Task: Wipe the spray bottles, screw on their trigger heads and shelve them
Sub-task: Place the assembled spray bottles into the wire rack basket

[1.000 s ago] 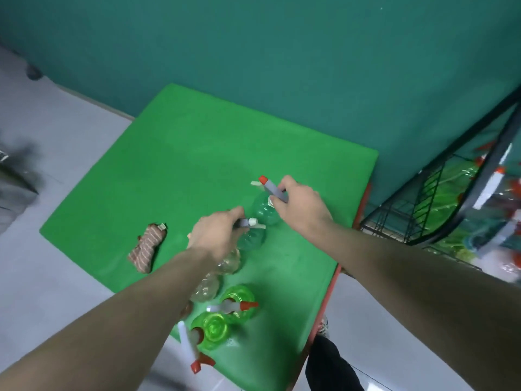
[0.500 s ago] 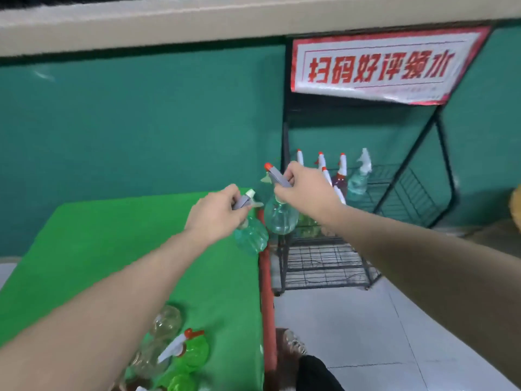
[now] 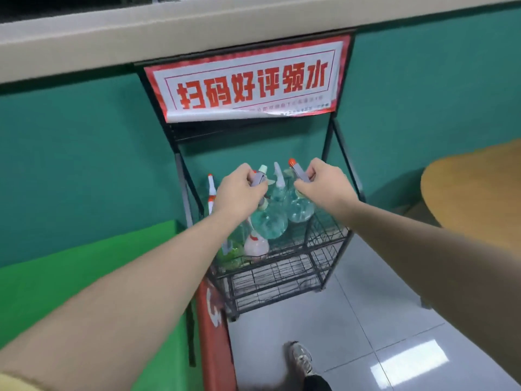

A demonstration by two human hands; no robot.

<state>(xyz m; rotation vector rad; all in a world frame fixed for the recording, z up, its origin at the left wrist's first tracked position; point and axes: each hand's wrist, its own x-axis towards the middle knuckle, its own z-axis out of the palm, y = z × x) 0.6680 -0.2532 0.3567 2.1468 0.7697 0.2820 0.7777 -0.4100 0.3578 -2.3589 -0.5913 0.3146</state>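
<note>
My left hand (image 3: 239, 193) grips the grey trigger head of a clear teal spray bottle (image 3: 269, 222) with a white nozzle. My right hand (image 3: 324, 183) grips the grey trigger head of a second clear teal bottle (image 3: 300, 208) with an orange nozzle. Both bottles hang upright over the upper tier of a black wire rack (image 3: 327, 235). Several other spray bottles stand on that tier, among them a pinkish one (image 3: 255, 245) and a clear one with a white head (image 3: 277, 182).
A red-and-white sign (image 3: 251, 83) tops the rack. The green-covered table (image 3: 84, 277) lies at the left, its red edge beside the rack. A wooden table (image 3: 476, 187) sits at the right. My shoe (image 3: 301, 359) is on the grey tiled floor.
Both hands lifted the two bottles off the green table and carried them right, up to the wire rack. The view swung from the table to the rack.
</note>
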